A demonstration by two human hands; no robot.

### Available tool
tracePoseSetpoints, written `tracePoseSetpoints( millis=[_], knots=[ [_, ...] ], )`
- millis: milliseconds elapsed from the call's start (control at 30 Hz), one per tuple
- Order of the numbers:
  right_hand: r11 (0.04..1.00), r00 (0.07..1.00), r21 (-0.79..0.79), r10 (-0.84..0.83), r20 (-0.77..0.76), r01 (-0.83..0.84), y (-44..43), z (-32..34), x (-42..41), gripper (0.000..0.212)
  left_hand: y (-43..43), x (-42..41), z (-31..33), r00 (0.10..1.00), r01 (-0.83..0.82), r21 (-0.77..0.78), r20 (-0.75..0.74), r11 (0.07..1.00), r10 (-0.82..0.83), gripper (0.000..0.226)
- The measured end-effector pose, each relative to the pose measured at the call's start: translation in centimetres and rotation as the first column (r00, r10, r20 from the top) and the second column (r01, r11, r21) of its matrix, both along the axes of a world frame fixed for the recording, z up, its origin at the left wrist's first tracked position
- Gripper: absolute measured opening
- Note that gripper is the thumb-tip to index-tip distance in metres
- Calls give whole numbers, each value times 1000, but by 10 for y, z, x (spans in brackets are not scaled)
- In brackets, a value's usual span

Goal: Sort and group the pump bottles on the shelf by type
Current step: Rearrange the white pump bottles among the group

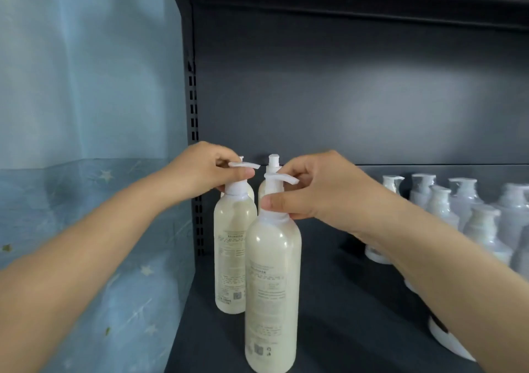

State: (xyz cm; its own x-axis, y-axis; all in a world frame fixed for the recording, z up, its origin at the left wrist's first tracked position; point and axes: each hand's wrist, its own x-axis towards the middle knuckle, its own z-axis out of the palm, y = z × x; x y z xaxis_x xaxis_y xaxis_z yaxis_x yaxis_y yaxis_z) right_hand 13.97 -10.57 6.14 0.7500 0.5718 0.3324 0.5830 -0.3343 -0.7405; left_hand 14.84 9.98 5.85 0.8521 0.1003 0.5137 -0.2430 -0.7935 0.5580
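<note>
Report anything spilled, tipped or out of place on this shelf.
Nothing plainly stands out. The cream bottles stand upright at the left, two held at their pumps by the left hand and right hand; the white bottles are grouped right. No spill on the shelf.

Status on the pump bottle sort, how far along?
Looks late-stage. Done: white wrapped bottles clustered right; rear cream bottles stand left. In hand: left hand grips the second cream bottle by its pump neck, right hand the front cream bottle. Left: settle both into that cream group.
</note>
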Motion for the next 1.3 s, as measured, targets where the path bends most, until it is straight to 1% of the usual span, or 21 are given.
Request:
tracePoseSetpoints(
  millis=[100,200,300,400,500,600,700,767,800,900,1000,1133,1300],
  knots=[
    [999,1000,26,-26,-13,26,-4,1,1,24,-9,-3,2,1000,6,13,7,1000,-6,21],
    [1000,998,17,-12,-62,13,-17,10,10,24,-20,-6,5,1000,9,66,-8,998,-9,21],
    [1000,998,-1,-25,-59,25,-35,27,26,22,-34,-4,12,1000,18,85,-17,996,-16,19],
    [997,1000,-71,-30,-2,29,-52,51,51,18,-51,8,24,999,13,61,-32,998,-11,25],
    [983,999,-185,4,32,2,-66,69,85,14,-69,27,38,999,-3,91,-52,996,8,29],
    [955,998,-298,18,53,-1,-77,71,119,11,-88,49,48,997,-35,153,-68,988,46,31],
    [933,996,-359,25,88,8,-84,62,152,14,-105,75,53,992,-75,191,-88,979,93,29],
    [931,993,-365,48,109,-5,-87,51,171,10,-111,91,54,987,-106,230,-92,967,130,29],
    [934,992,-357,59,113,-15,-89,45,181,11,-113,98,53,984,-123,251,-98,960,151,29],
    [955,993,-293,71,89,-42,-92,31,205,14,-113,116,48,972,-161,304,-114,939,204,28],
    [973,996,-226,68,64,-52,-93,25,220,14,-115,127,42,967,-163,362,-128,918,222,28],
    [973,996,-223,77,48,-64,-88,20,221,14,-113,134,36,953,-184,423,-145,887,266,32],
    [968,996,-249,49,78,-29,-80,17,222,14,-102,136,31,943,-203,484,-137,851,303,32]
  ],
)
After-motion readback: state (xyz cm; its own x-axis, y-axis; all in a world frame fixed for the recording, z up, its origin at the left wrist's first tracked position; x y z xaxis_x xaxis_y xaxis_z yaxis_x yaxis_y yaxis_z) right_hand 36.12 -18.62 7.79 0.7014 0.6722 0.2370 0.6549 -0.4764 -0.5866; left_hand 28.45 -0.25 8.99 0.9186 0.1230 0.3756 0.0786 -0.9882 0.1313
